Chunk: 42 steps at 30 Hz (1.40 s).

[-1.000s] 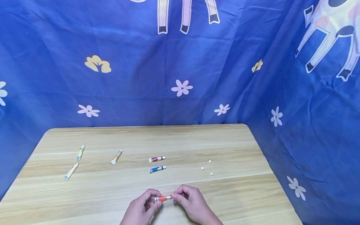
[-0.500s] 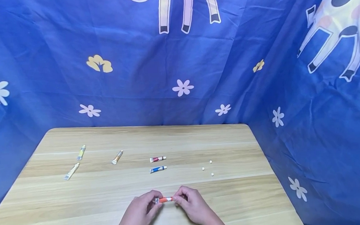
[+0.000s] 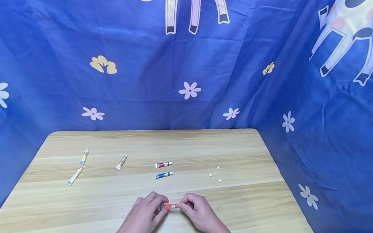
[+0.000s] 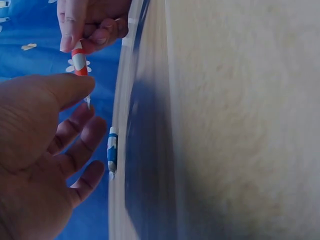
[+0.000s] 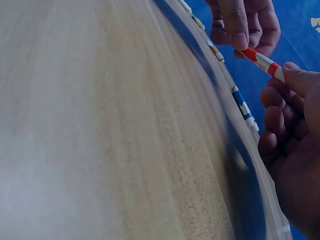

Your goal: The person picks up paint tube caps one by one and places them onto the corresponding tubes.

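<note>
A small orange-red paint tube [image 3: 170,206] lies level between both hands, low over the near middle of the table. My left hand [image 3: 142,214] pinches its flat crimped end between thumb and fingers. At the other end, my right hand [image 3: 198,212] pinches the white cap between thumb and forefinger, hiding most of it in the head view. The right wrist view shows the tube [image 5: 262,62] spanning the gap between the two hands. Closest beyond the hands lies a blue paint tube [image 3: 163,175], with a dark red paint tube [image 3: 163,165] just behind it.
Three small white pieces, one a round white piece [image 3: 210,175], lie right of the tubes on the wooden table [image 3: 243,212]. To the left are an orange-brown tube [image 3: 121,162], a yellow tube [image 3: 84,157] and a whitish tube [image 3: 74,176]. Blue patterned cloth [image 3: 145,69] surrounds the table.
My left hand has rolled a little, its knuckles now higher and its back turned more upward. The right hand keeps its pinch on the tube's cap end, nearly in place.
</note>
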Tool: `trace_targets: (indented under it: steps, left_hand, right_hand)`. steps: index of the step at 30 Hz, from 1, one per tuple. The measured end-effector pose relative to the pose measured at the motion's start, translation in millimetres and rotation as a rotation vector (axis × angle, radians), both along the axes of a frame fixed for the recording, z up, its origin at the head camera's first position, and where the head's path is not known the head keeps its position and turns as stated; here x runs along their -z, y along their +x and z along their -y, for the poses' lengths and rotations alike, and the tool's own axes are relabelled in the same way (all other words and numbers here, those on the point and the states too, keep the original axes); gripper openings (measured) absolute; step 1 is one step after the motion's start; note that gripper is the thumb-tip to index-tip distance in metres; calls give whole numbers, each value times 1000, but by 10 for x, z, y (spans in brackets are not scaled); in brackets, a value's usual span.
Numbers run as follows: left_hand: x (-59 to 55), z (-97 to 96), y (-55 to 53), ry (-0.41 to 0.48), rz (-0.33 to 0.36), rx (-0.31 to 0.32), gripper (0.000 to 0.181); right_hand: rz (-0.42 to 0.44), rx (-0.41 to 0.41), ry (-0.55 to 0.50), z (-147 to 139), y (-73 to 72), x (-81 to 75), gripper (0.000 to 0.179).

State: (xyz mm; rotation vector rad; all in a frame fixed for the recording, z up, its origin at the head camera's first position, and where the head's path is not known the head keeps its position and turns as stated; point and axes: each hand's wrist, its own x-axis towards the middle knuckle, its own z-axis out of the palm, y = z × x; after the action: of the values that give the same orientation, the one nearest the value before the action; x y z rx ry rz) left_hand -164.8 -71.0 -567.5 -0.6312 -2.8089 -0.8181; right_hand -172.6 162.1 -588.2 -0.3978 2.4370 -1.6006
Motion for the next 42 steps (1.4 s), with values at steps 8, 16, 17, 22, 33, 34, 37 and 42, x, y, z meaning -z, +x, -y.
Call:
trace_targets:
  steps: [8,16,17,22,33,34,37,42]
  left_hand:
    - [0,-3,-45,-95,-75,49,16]
    - [7,-28,-116,-163,-93,83,13]
    - [-1,-33,-127,-171,-102,91,13]
    - [-32,-52,-182,-224,-136,127,17]
    - [-4,-69,-263,-269,-121,132,19]
    - [6,-64,-271,-269,-121,131,19]
    - [38,-46,-297,-273,-106,116,19]
    - [76,-16,-344,-283,-89,77,20]
  right_hand:
    - [-41,20,28,18,-4,7,20]
    - [-51,48,44,11,-11,52,16]
    - [-54,52,49,9,-11,59,16]
    - [-74,73,57,3,-11,76,14]
    - [-97,93,126,-24,-16,40,13]
    - [-94,94,130,-30,-18,38,13]
    - [-91,99,145,-49,-24,41,12]
    - [-81,95,161,-78,-39,54,10]
